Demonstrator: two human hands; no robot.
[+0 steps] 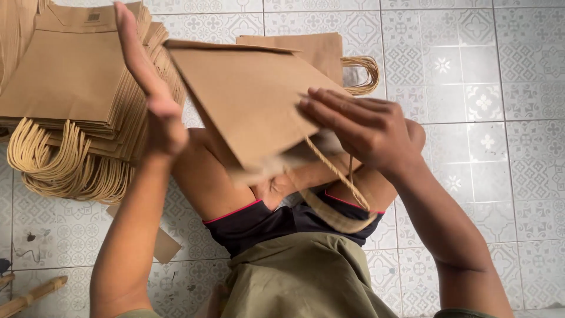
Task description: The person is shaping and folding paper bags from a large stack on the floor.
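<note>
Kraft paper bag (247, 100), folded flat, hangs tilted above the seated person's knees, its twisted paper handle (335, 176) dangling below. Right hand (365, 126) pinches its lower edge, fingers spread over the face; left hand (156, 100) is flat and open, holding nothing, beside the bag's left edge. On the tiled floor (500, 118) to the left lies a stack of flat bags (76, 94), handles toward the person.

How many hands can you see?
2. The left hand is raised open beside the stack of bags; the right hand grips the brown paper bag above the lap.
</note>
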